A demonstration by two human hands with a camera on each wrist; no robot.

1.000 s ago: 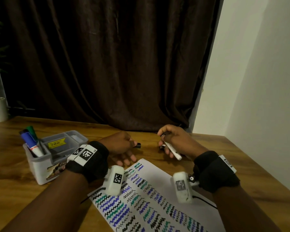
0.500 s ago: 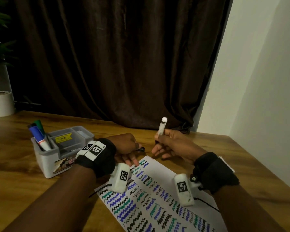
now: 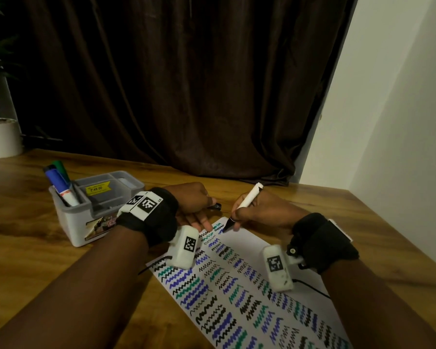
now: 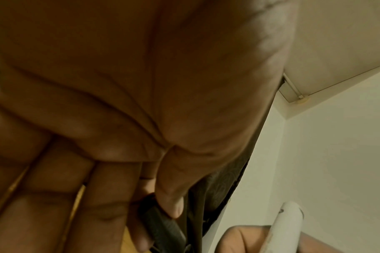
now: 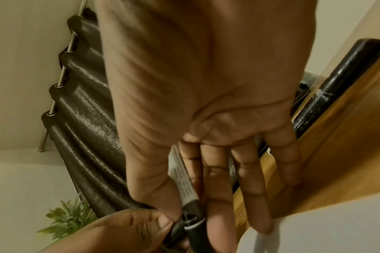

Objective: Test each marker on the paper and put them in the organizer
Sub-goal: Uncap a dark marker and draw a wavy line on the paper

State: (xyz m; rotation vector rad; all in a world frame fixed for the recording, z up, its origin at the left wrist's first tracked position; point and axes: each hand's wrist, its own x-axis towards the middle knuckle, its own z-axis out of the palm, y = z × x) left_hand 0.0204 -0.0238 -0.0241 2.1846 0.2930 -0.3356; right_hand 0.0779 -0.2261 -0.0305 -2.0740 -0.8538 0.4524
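Marker is sitting pinched in my right hand, tip touching the paper; my left hand is pinching its black cap.

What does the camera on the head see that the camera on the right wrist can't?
Only the head view shows the white paper with zigzag scribbles, the grey plastic organizer and the left hand. Only the right wrist view shows a black marker lying on the wooden table and the curtain's rod. Both show the right hand gripping the white-barrelled marker.
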